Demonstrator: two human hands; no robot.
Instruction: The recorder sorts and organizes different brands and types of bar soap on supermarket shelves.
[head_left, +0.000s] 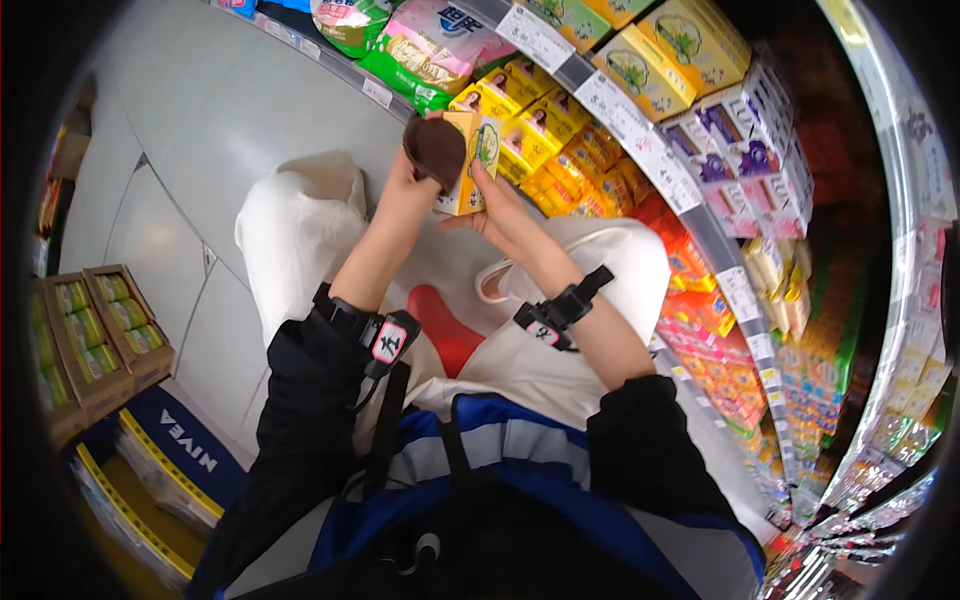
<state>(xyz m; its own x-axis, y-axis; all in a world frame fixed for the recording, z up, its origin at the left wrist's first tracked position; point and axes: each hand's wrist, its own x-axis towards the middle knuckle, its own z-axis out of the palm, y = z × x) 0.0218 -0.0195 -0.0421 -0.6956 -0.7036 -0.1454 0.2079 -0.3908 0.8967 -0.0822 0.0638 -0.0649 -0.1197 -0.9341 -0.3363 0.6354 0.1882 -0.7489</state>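
Observation:
My right hand (493, 206) grips a yellow and white soap box (484, 144) from its near side, with the thumb along its printed face. In my left hand (407, 176) is a dark brown cloth (436, 152), bunched against the left side of the box. The cloth hides most of my left fingers. Both hands are held out over my knees, in front of the lower shelf. Just beyond the box, yellow soap boxes (529, 142) bearing a printed portrait stand in a stack on that shelf.
Bags of washing powder (442, 49) stand on the low shelf. Above are yellow-green boxes (649, 71) and Lux soap boxes (750, 142), behind a price-label rail (637, 135). A red seat (442, 337) is beneath me. Cartons (124, 322) and a Nivea display (180, 442) stand left.

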